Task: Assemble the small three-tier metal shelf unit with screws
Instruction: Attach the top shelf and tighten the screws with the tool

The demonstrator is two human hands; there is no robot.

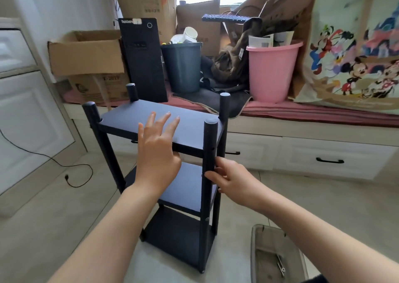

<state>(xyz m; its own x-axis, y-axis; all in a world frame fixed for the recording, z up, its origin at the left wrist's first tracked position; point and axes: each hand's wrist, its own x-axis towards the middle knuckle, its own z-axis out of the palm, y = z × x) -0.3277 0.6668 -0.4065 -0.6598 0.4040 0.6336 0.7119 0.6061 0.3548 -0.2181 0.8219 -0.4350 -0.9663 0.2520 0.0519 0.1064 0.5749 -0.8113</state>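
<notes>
A black three-tier shelf unit stands upright on the floor in the middle of the view, with its posts rising above the top board. My left hand lies over the front edge of the top board, fingers spread and straight above it, thumb under the edge. My right hand grips the front right post just below the top board, fingers curled round it. The middle board and bottom board sit below.
A grey tray holding a metal tool lies on the floor at the lower right. Behind the shelf runs a window bench with a black PC tower, dark bin, pink bucket and cardboard boxes. A black cable trails on the left floor.
</notes>
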